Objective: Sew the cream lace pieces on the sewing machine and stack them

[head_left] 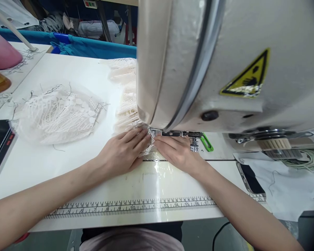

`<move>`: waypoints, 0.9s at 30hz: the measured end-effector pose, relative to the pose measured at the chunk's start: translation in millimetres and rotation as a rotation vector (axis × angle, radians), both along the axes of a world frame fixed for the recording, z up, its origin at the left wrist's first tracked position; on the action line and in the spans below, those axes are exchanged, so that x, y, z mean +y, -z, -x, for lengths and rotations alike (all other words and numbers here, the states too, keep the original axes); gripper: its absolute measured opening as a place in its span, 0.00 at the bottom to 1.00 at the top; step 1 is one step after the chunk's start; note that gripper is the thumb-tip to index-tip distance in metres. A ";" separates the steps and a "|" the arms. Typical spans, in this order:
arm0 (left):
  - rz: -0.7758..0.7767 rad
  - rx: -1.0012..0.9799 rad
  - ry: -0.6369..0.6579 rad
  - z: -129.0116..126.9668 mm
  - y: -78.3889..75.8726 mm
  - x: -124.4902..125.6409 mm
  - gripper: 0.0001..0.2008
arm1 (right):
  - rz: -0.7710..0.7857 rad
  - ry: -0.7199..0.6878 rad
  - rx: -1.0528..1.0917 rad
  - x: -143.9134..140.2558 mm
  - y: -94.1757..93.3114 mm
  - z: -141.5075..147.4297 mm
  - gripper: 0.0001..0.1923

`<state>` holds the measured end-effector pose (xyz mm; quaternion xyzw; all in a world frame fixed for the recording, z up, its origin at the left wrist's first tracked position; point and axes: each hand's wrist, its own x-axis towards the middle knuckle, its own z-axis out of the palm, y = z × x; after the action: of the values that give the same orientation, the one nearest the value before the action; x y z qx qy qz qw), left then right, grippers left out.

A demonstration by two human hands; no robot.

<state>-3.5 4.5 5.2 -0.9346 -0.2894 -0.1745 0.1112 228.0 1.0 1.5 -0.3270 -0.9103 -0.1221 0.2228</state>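
Observation:
A white lace fabric point(127, 104) with a gathered body and a scalloped edge lies under the head of a sewing machine point(157, 69). My left hand point(129, 148) rests on the lace with its fingers stretched out and close together, left of the needle area. From the other side, my right hand point(180, 151) reaches beneath the machine head, its fingers extended and their tips at the lace's scalloped edge. Part of that hand is behind the metal presser parts point(172, 133). The needle itself is hidden by the machine head.
Another lace piece point(60, 115) with loose dark threads lies to the left. Green thread snips point(206, 142) sit right of my right hand. A phone point(251, 179) and white cloth point(285, 188) are farther right. A ruler strip point(131, 207) runs along the front table edge.

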 end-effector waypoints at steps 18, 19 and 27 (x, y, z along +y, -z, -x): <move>0.083 0.015 0.014 -0.8 2.3 -0.4 0.21 | 0.107 0.097 -0.024 7.2 -11.1 -6.5 0.08; 0.069 0.019 0.031 -0.2 2.8 0.0 0.21 | 0.096 0.082 -0.028 7.5 -9.8 -6.7 0.08; 0.043 -0.012 0.101 5.1 5.5 2.8 0.20 | 0.253 0.036 0.099 7.8 1.5 -6.4 0.09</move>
<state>-8.5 7.3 -0.3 -0.9492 -0.2460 -0.1791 0.0802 234.4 8.7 0.0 -0.3744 -0.9003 0.0061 0.2221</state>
